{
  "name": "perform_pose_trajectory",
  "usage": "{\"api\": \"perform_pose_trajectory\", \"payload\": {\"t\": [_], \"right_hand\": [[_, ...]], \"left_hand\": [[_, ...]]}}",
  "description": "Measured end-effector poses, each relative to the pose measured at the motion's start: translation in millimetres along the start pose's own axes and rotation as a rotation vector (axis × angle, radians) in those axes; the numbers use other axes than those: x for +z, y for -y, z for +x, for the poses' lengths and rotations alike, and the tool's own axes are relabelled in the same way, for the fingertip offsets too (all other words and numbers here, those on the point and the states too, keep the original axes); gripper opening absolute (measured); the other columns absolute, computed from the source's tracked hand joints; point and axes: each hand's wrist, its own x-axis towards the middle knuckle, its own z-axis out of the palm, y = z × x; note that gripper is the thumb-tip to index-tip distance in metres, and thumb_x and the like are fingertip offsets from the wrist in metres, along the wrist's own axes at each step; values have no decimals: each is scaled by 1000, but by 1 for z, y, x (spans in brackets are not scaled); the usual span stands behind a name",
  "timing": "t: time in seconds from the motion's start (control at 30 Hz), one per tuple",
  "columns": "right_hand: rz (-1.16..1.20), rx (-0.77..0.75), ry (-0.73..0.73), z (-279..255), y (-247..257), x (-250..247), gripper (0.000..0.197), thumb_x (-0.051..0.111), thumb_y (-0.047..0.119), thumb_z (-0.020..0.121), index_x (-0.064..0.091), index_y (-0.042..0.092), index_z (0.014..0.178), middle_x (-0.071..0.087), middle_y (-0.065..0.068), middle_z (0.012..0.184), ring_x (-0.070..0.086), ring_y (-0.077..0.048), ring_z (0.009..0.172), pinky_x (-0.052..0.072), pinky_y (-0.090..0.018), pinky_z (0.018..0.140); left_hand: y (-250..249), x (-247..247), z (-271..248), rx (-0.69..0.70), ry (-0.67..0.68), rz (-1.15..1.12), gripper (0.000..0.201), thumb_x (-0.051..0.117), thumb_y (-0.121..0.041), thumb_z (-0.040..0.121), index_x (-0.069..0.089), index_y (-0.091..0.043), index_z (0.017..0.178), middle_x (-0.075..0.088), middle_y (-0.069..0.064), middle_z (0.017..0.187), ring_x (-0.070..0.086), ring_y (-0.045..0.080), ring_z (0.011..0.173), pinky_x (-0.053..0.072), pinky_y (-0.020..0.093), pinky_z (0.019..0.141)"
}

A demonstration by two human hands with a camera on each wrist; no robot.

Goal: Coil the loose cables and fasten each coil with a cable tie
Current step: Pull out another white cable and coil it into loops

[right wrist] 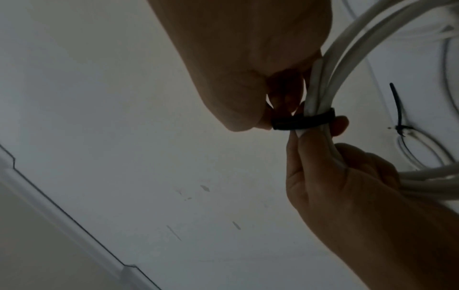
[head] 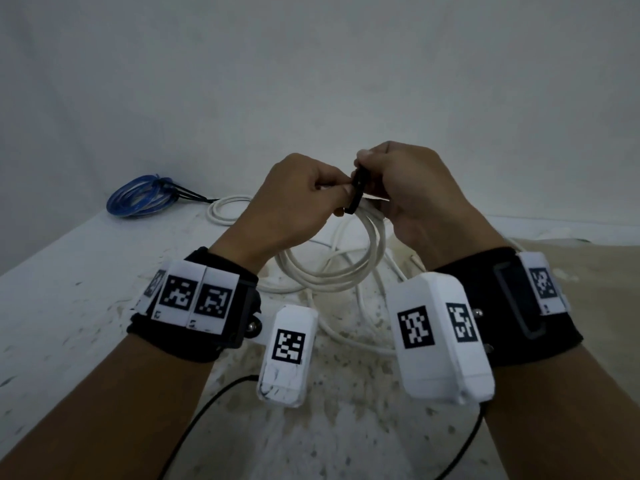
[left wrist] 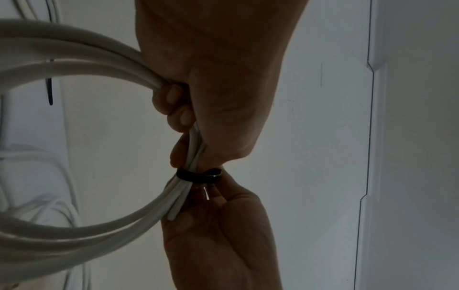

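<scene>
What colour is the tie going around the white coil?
Black; the cable tie shows best in the right wrist view.

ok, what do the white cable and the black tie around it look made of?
White cable: seems plastic-jacketed, smooth and slightly glossy; it bends into round loops without kinking.
Black tie: a flat, matte band cinched round the strands; it could be nylon or a fabric strap, the dim light leaves that open.
Left hand grips the coil; right hand pinches the tie.

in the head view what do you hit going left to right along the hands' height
blue cable coil → left hand → black cable tie → right hand
</scene>
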Motion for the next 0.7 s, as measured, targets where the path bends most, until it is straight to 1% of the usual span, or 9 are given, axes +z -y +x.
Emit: {"api": "perform_pose_trajectory", "payload": {"t": [0.03, 0.07, 0.13, 0.27, 0.4, 0.47, 0.53, 0.6, 0.7], "right_hand": [[-25, -17, -10, 0, 0, -2, 16, 61, 12, 93, 63, 11, 77, 65, -1, 68, 63, -14, 66, 55, -31, 65], [-63, -45, -26, 1, 0, -4, 16, 60, 13, 94, 63, 11, 78, 65, 0, 66, 62, -15, 65, 55, -31, 64], [-158, -121, -73, 4, -4, -4, 18, 58, 16, 96, 62, 12, 79, 66, -2, 66, 62, -15, 63, 55, -31, 62], [-332, -249, -212, 14, -13, -2, 19, 55, 24, 97, 59, 15, 80, 68, -8, 80, 66, -22, 72, 56, -36, 70], [-325, -261, -266, 19, -15, -4, 18, 53, 27, 98, 60, 16, 84, 65, -2, 76, 63, -17, 68, 53, -32, 68], [-259, -238, -214, 17, -12, -7, 20, 55, 26, 98, 62, 14, 84, 67, -4, 72, 64, -15, 63, 54, -30, 63], [-156, -188, -63, 12, -8, -11, 23, 60, 25, 97, 68, 7, 85, 71, -10, 73, 66, -16, 61, 54, -27, 59], [-159, -179, 68, 10, -6, -12, 21, 68, 20, 92, 71, 1, 85, 72, -15, 77, 67, -19, 65, 57, -31, 65], [-313, -281, 65, 11, -8, -9, 13, 72, 16, 88, 70, 5, 81, 74, -14, 79, 70, -20, 68, 57, -34, 69]], "left_hand": [[-1, 0, 0, 0, 14, -15, 17, 64, -22, 90, 80, -19, 87, 72, -4, 70, 66, 3, 67, 53, 24, 70], [-3, 1, -1, -7, 25, -29, 16, 64, -19, 91, 80, -17, 88, 71, -4, 68, 62, -1, 60, 46, 13, 61], [-5, 3, -1, -43, 30, -64, 17, 63, -15, 92, 80, -15, 89, 69, -4, 67, 56, -4, 54, 36, 5, 53], [-7, 5, -1, -115, 14, -171, 18, 63, -15, 92, 79, -11, 86, 66, -5, 61, 50, -2, 50, 35, 8, 49], [-11, 6, -1, -135, -8, -218, 18, 63, -16, 93, 79, -13, 85, 67, -4, 62, 48, -3, 45, 33, 11, 47], [-11, 8, 0, -158, -49, -221, 18, 63, -16, 93, 78, -14, 84, 67, -4, 61, 48, -3, 43, 33, 10, 46], [-9, 8, 1, -196, -114, -230, 17, 63, -15, 93, 78, -11, 85, 67, 0, 63, 48, -3, 40, 31, 8, 42], [-8, 7, 1, -236, -152, -260, 16, 62, -13, 93, 76, -7, 88, 66, 3, 66, 48, -3, 36, 31, 8, 39], [-5, 6, 0, -283, -154, -287, 16, 61, -13, 93, 74, -10, 85, 67, 5, 68, 48, -3, 37, 33, 15, 45]]}}
